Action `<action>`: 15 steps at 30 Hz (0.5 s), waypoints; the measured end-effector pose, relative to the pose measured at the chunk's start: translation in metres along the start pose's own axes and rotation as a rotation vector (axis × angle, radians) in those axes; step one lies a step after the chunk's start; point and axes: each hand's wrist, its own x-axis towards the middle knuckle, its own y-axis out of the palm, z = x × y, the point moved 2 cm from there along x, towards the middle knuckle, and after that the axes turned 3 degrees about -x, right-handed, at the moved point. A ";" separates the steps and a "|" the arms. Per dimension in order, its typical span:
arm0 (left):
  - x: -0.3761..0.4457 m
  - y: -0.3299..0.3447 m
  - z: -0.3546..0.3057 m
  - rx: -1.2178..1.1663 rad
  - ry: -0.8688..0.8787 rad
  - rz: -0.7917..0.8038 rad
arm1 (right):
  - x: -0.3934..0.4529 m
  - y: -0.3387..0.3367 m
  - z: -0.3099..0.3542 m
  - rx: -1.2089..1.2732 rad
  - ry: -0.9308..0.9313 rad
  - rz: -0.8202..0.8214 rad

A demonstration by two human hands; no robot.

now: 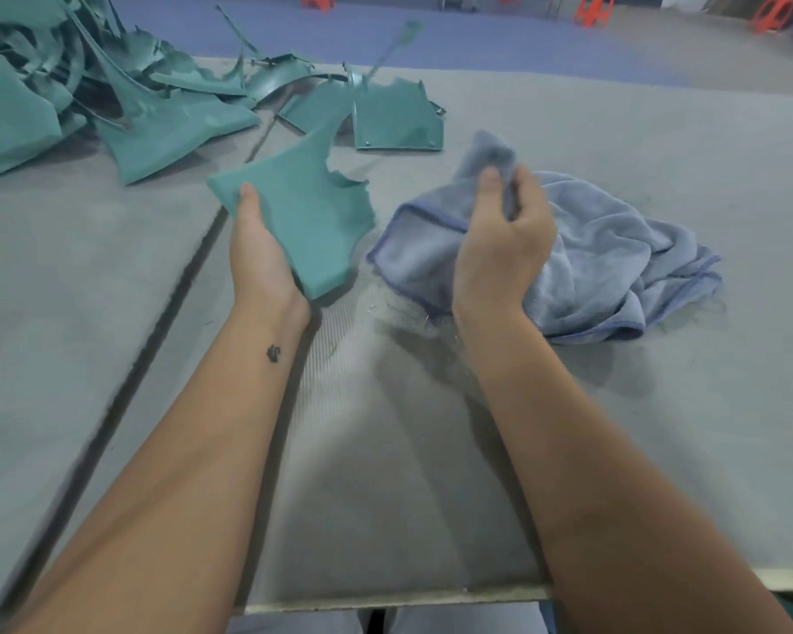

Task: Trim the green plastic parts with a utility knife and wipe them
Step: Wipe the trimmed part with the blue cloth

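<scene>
My left hand [259,253] holds a flat green plastic part [307,208] with a ragged upper edge, raised above the table, thumb on its face. My right hand [504,240] grips a bunched fold of a blue-grey cloth [614,263]; the rest of the cloth lies crumpled on the table to the right. The two hands are a short way apart. No utility knife shows in view.
A heap of green plastic parts and offcuts [65,89] fills the far left of the grey table [614,427]. One squarish green part [399,121] lies behind the hands. A dark seam [156,331] crosses the tabletop. Orange stools [591,9] stand on the floor beyond.
</scene>
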 end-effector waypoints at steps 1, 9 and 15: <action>0.000 0.000 0.000 -0.017 -0.001 -0.018 | 0.003 -0.004 -0.001 0.079 0.038 -0.033; -0.010 0.013 0.012 0.033 0.020 0.154 | -0.016 0.024 0.000 0.066 -0.008 0.722; -0.013 0.013 0.018 -0.120 -0.168 0.150 | -0.027 0.026 -0.008 -0.222 -0.249 0.450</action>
